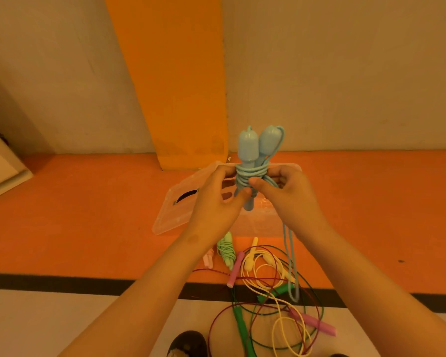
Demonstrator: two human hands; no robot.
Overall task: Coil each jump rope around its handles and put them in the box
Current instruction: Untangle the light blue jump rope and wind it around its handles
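**Blue rope nearly wound, one tail left to take up**

My left grip (216, 199) is closed round the lower part of the light blue plastic jump rope (250, 173), thumb and fingers pinching the bundle from the left. Its two rounded handles (247, 145) stand side by side, long axis upright, tops pointing away from me, with several turns of cord lying tight across their necks. Right behind and below that bundle sits the clear plastic box (263, 225) on the orange floor, so I judge the drop is a short move forward and down. My right grip (289, 194) pinches the cord on the right side of the coil, thumb pressed against the wraps. From it the loose blue tail (291, 266) hangs straight down to a loop near the floor; that slack is on the right side, so I reckon the right does the winding. Down below, a coiled pale green rope (225, 249) lies left, and the tangle of yellow, red, green and pink ropes (268, 282) right.
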